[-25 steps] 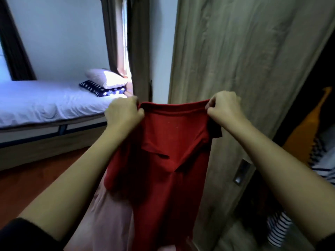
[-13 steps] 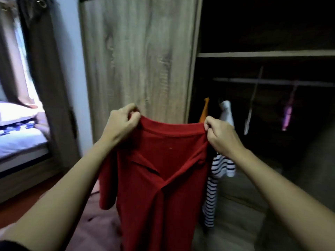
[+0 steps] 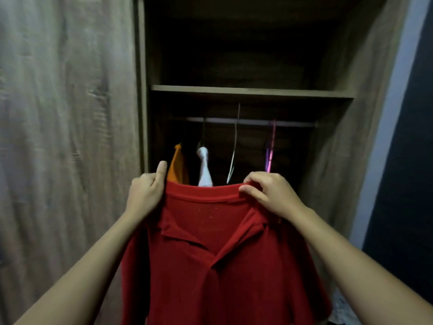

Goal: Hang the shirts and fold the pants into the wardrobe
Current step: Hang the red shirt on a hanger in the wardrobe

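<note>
Both hands, left [image 3: 145, 195] and right [image 3: 269, 195], are gripping a red shirt [image 3: 218, 254] before the wardrobe [image 3: 253, 92]. Possibly two empty hangers [image 3: 234, 146] are dangling inside.

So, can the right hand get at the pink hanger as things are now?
Probably yes: the pink hanger hangs on the rail just above and beyond the right hand, with nothing between them. But that hand pinches the shirt, so it must let go first.
</note>
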### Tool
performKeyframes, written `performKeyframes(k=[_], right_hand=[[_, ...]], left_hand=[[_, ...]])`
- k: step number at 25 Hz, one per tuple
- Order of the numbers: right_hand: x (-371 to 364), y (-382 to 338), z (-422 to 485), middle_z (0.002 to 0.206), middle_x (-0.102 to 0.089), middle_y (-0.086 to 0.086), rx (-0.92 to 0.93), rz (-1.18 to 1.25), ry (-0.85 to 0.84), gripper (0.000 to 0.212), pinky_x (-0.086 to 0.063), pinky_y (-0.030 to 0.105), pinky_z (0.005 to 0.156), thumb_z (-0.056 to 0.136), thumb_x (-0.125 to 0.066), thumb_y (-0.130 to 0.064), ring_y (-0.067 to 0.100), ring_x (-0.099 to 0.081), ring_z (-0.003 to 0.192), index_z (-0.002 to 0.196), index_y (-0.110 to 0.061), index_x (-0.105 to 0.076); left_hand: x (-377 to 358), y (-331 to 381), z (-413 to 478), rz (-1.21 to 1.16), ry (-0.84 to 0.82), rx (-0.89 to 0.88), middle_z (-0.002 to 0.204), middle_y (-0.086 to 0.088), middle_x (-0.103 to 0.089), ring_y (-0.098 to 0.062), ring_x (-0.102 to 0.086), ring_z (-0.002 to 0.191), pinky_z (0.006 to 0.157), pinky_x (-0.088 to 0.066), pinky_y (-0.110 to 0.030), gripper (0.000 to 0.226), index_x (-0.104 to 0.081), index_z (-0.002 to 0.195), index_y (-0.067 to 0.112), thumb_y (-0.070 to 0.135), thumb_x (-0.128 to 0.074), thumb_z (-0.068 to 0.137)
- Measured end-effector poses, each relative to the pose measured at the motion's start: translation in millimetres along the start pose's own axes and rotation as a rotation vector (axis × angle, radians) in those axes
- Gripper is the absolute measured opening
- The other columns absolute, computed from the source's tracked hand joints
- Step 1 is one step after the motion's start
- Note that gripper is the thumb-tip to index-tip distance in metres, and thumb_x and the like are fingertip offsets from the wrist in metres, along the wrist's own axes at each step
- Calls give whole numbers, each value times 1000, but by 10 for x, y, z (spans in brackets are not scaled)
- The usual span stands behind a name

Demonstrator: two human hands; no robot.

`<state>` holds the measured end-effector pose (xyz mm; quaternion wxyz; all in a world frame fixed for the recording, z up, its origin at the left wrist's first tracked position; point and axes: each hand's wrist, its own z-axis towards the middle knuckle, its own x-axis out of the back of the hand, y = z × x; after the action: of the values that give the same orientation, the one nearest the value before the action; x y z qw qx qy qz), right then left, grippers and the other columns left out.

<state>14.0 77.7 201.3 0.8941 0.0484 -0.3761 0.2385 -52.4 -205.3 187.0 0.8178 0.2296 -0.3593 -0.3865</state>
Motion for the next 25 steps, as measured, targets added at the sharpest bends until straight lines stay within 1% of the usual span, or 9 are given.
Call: performKeyframes(k=[3, 5, 8, 10, 12, 14, 17, 20, 25], right_hand=[[75, 193, 124, 89, -67, -10, -22, -16, -13, 44, -47, 31, 71, 84, -39, -59, 6, -59, 80, 87, -24, -66], [108, 312, 239, 93, -68, -8, 3, -79, -69, 41, -46, 31, 71, 86, -42, -58, 12, -62, 87, 90, -24, -66], [37, 467, 327, 96, -67, -5, 126, -186, -174, 29, -48, 32, 72, 91, -50, -48, 16, -62, 94, 93, -22, -64], [-16, 571, 330, 95, -66, -4, 167, -187, -220, 28, -48, 33, 70, 91, -51, -46, 16, -62, 94, 94, -21, -64], [-72, 721, 312, 95, -65, -5, 184, -196, -253, 30, -46, 32, 67, 91, -50, -48, 16, -62, 93, 94, -22, -63], [-123, 889, 285, 97, -64, -7, 192, -210, -268, 33, -45, 31, 65, 90, -45, -52, 15, -62, 94, 95, -24, -62], [-178, 1115, 217, 100, -62, -9, 169, -208, -307, 46, -47, 33, 69, 86, -31, -63, 14, -61, 96, 98, -28, -59], [-212, 1354, 178, 102, -60, -10, 129, -222, -323, 57, -47, 33, 72, 81, -17, -68, 13, -60, 98, 99, -30, -55], [-276, 1539, 160, 104, -60, -10, 105, -213, -359, 53, -41, 28, 70, 82, -19, -66, 11, -58, 100, 100, -30, -54]], left_hand=[[-448, 0, 146, 99, -109, 95, 81, -23, -62, -41, -57, 91, 80, -40, -42, 80, -61, 74, -1, 61, -14, 94], [-707, 121, 236, 225, -103, 48, 101, -28, -63, -47, -54, 104, 88, -40, -46, 75, -66, 95, 1, 56, -14, 96], [-1132, 356, 451, 82, -94, -62, 68, -11, -67, -36, -63, 89, 78, -45, -37, 59, -63, 67, 11, 45, -26, 100], [-1450, 440, 668, 0, -100, -31, 64, -11, -67, -34, -64, 81, 75, -47, -36, 57, -53, 55, 15, 49, -32, 96], [-1806, 474, 905, -17, -126, 13, 79, -19, -68, -36, -63, 88, 77, -47, -36, 50, -60, 64, 13, 48, -40, 94], [-2120, 526, 1070, 23, -151, 42, 92, -22, -68, -36, -61, 97, 82, -45, -36, 44, -67, 89, 2, 41, -47, 94], [-2469, 491, 1240, 109, -188, 118, 108, -26, -63, -41, -57, 106, 86, -45, -38, 50, -59, 111, -3, 43, -52, 91], [-2735, 456, 1391, 103, -241, 158, 113, -24, -62, -40, -56, 109, 86, -45, -37, 47, -59, 113, 0, 41, -55, 90], [-2893, 609, 1495, 54, -140, 130, 108, -23, -64, -40, -58, 103, 83, -46, -38, 28, -63, 109, 1, 17, -45, 95]])
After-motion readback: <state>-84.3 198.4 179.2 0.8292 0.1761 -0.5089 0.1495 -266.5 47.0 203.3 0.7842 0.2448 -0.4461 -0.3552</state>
